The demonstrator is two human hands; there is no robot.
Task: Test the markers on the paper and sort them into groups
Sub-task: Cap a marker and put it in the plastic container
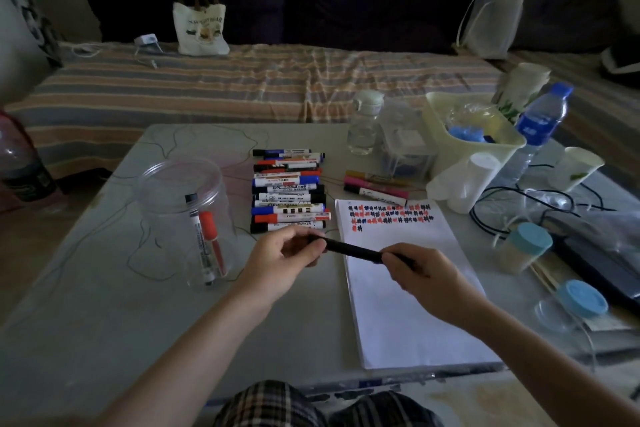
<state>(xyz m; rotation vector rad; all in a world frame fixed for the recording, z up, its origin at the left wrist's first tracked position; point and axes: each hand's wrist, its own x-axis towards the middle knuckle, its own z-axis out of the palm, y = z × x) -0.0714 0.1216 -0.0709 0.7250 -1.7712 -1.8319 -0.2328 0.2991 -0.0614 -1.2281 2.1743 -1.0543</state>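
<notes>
Both hands hold one black marker (353, 250) level above the table, just over the near-left edge of the white paper (408, 305). My left hand (291, 253) pinches its left end. Its right end is gripped by my right hand (419, 270). The paper's top carries rows of red and black test marks (388, 213). A row of several markers (289, 196) in black, blue and red lies side by side behind my hands. Three more markers (377, 187) lie to the right of that row. A clear plastic jar (188, 218) at the left holds a black and a red marker.
A cream basket (467, 146), water bottles (363, 125), white cups (474, 180), blue-lidded jars (526, 246) and black cables (519, 204) crowd the table's right side. A dark bottle (20, 163) stands off the left. Behind the table is a striped bed with a tote bag (199, 24).
</notes>
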